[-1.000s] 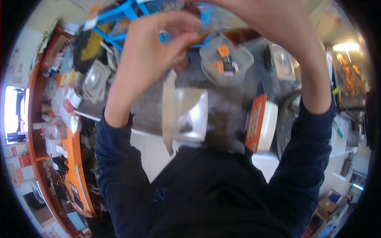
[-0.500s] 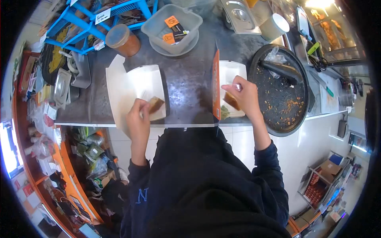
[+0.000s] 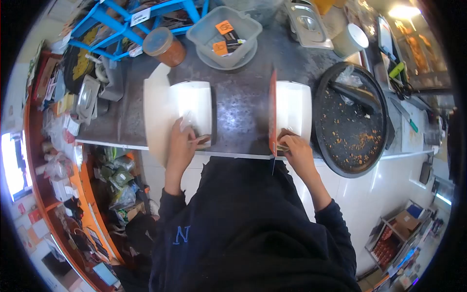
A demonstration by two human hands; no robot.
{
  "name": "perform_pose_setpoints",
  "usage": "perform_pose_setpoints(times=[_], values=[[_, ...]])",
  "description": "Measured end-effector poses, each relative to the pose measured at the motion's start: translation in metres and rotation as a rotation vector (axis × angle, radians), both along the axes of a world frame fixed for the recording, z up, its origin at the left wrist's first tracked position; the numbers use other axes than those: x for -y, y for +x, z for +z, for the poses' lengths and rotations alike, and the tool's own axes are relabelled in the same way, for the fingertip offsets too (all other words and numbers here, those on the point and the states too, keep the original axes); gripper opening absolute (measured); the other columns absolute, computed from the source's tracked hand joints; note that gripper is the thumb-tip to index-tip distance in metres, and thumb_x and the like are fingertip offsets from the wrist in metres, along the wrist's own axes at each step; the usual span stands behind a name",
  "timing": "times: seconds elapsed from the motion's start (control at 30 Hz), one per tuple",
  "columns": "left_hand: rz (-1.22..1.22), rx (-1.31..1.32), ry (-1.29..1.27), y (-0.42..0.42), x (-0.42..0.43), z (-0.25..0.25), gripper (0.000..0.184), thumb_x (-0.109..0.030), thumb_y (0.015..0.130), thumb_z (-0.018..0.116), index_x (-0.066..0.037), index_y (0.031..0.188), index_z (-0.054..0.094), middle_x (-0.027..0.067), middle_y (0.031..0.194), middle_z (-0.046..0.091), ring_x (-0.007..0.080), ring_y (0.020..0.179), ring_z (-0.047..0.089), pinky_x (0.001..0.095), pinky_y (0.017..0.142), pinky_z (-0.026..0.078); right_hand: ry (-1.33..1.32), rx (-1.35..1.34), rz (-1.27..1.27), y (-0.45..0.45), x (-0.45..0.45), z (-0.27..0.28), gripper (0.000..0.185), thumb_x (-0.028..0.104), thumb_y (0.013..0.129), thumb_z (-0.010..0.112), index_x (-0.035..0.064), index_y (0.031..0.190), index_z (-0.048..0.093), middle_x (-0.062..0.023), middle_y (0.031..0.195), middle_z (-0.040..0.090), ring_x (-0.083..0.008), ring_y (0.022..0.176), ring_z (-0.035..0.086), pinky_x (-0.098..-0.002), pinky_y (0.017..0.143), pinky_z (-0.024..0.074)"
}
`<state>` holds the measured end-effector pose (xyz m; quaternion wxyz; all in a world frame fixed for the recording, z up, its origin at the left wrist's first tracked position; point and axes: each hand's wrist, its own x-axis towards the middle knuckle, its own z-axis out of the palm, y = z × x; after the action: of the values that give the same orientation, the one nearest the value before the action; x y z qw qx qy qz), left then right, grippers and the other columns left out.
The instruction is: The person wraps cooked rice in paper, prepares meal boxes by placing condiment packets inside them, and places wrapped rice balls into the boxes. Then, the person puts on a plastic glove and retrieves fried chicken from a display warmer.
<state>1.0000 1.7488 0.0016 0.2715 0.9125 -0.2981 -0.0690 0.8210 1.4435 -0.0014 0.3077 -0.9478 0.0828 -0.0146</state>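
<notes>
Two open white takeaway boxes lie on the counter, a left box [image 3: 197, 100] and a right box [image 3: 294, 104] whose raised lid [image 3: 273, 114] is orange outside. My left hand [image 3: 182, 143] is closed at the front of the left box, fingers pinching a browned wedge of food [image 3: 203, 140]. Some clear plastic [image 3: 188, 119] shows by its knuckles. My right hand [image 3: 297, 150] reaches into the front of the right box. Its fingers close on another browned piece [image 3: 288, 132], mostly hidden under them.
A round black tray [image 3: 350, 141] with crumbs stands at the right, near a green-handled knife [image 3: 412, 125]. Behind the boxes are a grey plastic tub [image 3: 224, 39], a lidded jar [image 3: 168, 48] and a blue rack [image 3: 114, 31]. The counter's front edge [image 3: 228, 154] runs before my body.
Both hands have moved towards the front ends of the boxes, bringing the browned pieces lower and nearer to me. The whole view has shifted slightly.
</notes>
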Motion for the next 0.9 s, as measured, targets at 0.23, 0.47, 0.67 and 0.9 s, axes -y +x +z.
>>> perform_pose_setpoints(times=[0.23,0.47,0.67,0.9], values=[[0.156,-0.150,0.258,0.020,0.020,-0.002,0.028,-0.002,0.070,0.067,-0.006,0.093,0.050,0.0142,0.100,0.057,0.0340,0.102,0.051,0.0433,0.094,0.035,-0.021,0.079,-0.046,0.003,-0.009,-0.006,0.020,0.002,0.072,0.064,0.0089,0.088,0.055,-0.0059,0.084,0.061,-0.0265,0.084,0.060,-0.0386,0.071,0.0477],[-0.006,-0.029,0.196,-0.031,-0.007,0.018,0.043,-0.002,0.072,0.068,-0.007,0.111,0.053,0.0125,0.106,0.055,0.0306,0.104,0.050,0.0473,0.092,0.036,-0.057,0.183,-0.012,0.018,-0.009,-0.008,0.019,0.001,0.072,0.063,0.0093,0.088,0.056,-0.0077,0.083,0.062,-0.0282,0.088,0.061,-0.0387,0.073,0.0489],[-0.227,-0.017,0.124,-0.036,-0.004,0.007,0.052,-0.010,0.076,0.067,-0.007,0.125,0.049,0.0127,0.136,0.045,0.0315,0.131,0.035,0.0470,0.102,0.030,-0.016,0.209,0.056,0.033,-0.017,-0.043,0.016,0.008,0.080,0.054,0.0093,0.096,0.058,-0.0103,0.103,0.059,-0.0306,0.098,0.058,-0.0396,0.081,0.0494],[-0.247,0.144,0.351,-0.030,0.004,-0.006,0.027,-0.002,0.075,0.060,-0.002,0.102,0.062,0.0152,0.127,0.053,0.0326,0.116,0.050,0.0441,0.099,0.033,-0.148,0.101,0.105,0.055,-0.032,-0.027,0.030,0.015,0.086,0.049,0.0102,0.114,0.054,-0.0095,0.113,0.058,-0.0270,0.106,0.057,-0.0412,0.089,0.0475]])
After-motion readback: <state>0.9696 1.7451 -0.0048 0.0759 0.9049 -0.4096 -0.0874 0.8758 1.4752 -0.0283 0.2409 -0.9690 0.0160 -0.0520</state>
